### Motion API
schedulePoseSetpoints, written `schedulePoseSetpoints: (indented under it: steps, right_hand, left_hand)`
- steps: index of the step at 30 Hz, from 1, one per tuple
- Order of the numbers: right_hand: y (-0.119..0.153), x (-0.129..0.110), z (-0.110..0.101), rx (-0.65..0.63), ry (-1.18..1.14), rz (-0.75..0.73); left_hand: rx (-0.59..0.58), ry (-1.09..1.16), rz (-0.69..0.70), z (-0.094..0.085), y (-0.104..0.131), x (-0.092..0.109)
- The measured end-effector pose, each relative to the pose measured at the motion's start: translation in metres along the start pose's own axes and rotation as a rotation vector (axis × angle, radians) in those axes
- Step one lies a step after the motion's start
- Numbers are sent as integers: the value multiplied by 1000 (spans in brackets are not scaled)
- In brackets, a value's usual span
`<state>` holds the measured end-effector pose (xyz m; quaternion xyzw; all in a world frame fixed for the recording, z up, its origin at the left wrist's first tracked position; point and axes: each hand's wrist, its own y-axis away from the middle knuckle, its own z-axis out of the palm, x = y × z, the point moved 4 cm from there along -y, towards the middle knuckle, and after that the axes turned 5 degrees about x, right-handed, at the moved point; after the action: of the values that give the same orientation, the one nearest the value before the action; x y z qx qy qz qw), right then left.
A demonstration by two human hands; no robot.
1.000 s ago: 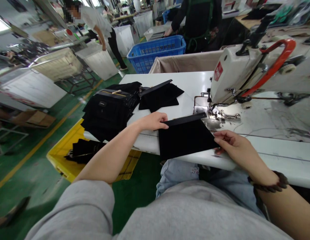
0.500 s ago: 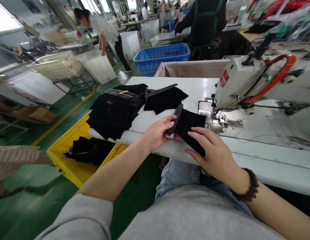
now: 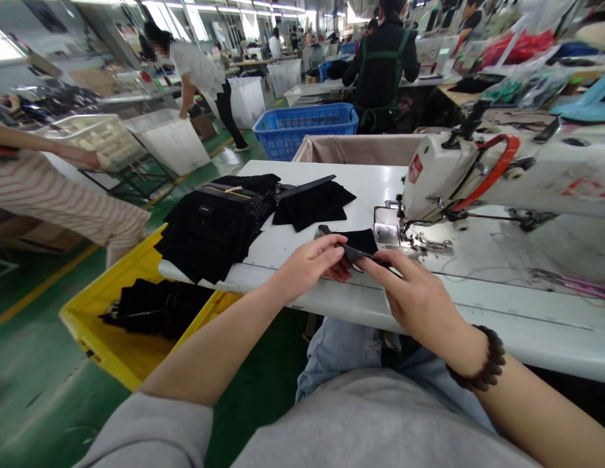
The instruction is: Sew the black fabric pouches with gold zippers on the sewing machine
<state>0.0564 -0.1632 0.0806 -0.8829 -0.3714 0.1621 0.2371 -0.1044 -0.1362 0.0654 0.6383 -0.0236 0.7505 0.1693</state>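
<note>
A small black fabric piece [image 3: 360, 240] with a stiff dark edge strip is between my hands at the front of the white sewing table. My left hand [image 3: 315, 263] pinches the strip's left end, thumb on top. My right hand [image 3: 417, 289], with a dark bead bracelet at the wrist, grips the right end of the same piece; its thumb is mostly hidden. Just beyond stands a sewing machine [image 3: 442, 172], its metal needle plate [image 3: 386, 235] close to the fabric. Other black pieces [image 3: 312, 203] lie behind my left hand, beside a black fabric stack [image 3: 209, 218] with a zipper on top.
On the left below the table, a yellow crate [image 3: 107, 354] holds black pieces. A fabric-lined bin [image 3: 361, 149] and a blue basket [image 3: 307, 123] stand behind the table. Pink-handled scissors [image 3: 583, 285] lie at right. One person in striped clothing [image 3: 63, 192] is beside the crate; others work farther back.
The fabric piece has tipped up, its edge strip turned across toward my right hand, which now grips it instead of resting on the cloth. My view has shifted, and the striped-clothed person shows more.
</note>
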Motion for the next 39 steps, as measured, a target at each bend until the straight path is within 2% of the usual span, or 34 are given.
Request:
schedulePoseSetpoints:
  steps: [5, 8, 11, 13, 16, 17, 19, 22, 24, 28, 30, 32, 35, 37, 39]
  right_hand:
    - [-8, 8, -9, 78, 108, 68]
    - [-4, 9, -21, 237, 41, -19]
    - [9, 3, -29, 315, -40, -156]
    - [19, -6, -27, 278, -61, -230]
    - [32, -24, -18, 189, -88, -342]
    - [35, -30, -16, 157, -113, -372]
    - [38, -38, -11, 87, -200, -398]
    - [39, -37, -9, -37, -384, -325]
    - [36, -26, -9, -60, -445, -214]
    - [20, 20, -3, 129, -284, 159]
    - [11, 40, 10, 162, -233, 270]
    - [2, 50, 26, 128, -270, 270]
    - [-7, 52, 47, 46, -384, 277]
    - [-9, 49, 52, 16, -451, 285]
    - [-11, 46, 49, -1, -477, 247]
  left_hand:
    - [-23, -334, 181, 9, 6, 12]
    - [-90, -408, 213, 15, 16, 11]
    - [-148, -218, 73, 15, 23, -9]
    - [-32, 48, -19, 10, 21, -28]
    - [224, 368, -26, 0, 13, -50]
    - [263, 413, -11, -1, 9, -54]
    - [264, 422, 16, -1, 4, -55]
    - [195, 391, 39, 0, 0, -50]
    - [147, 374, 52, -1, 0, -46]
    - [87, 398, 14, -1, -2, -53]
    - [64, 399, -43, 3, -4, -60]
    - [61, 367, -73, 8, -5, -66]
    - [52, 269, -6, 12, -4, -65]
    - [45, 165, 35, 13, -3, -60]
    - [42, 57, 33, 11, -2, -55]
